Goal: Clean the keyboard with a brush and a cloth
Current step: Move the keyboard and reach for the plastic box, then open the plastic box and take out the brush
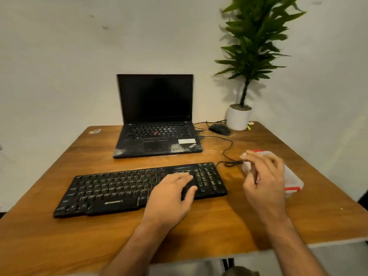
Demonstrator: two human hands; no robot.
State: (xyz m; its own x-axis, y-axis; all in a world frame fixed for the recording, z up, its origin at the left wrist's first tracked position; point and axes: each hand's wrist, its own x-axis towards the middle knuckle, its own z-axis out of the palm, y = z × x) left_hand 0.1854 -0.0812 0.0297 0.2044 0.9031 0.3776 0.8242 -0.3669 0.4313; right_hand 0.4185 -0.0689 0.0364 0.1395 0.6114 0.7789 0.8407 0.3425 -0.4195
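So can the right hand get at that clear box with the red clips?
Probably yes: the right hand hovers open just in front of the clear box, with nothing between them.

No legible text anywhere.

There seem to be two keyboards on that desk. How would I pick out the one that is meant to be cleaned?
Start at the open laptop against the wall on the wooden table. Nearer the person lies a separate black keyboard, set at a slant, with the left hand resting on its right part. Unlike the laptop's built-in keys, it is a loose, flat board with a number pad and a cable.
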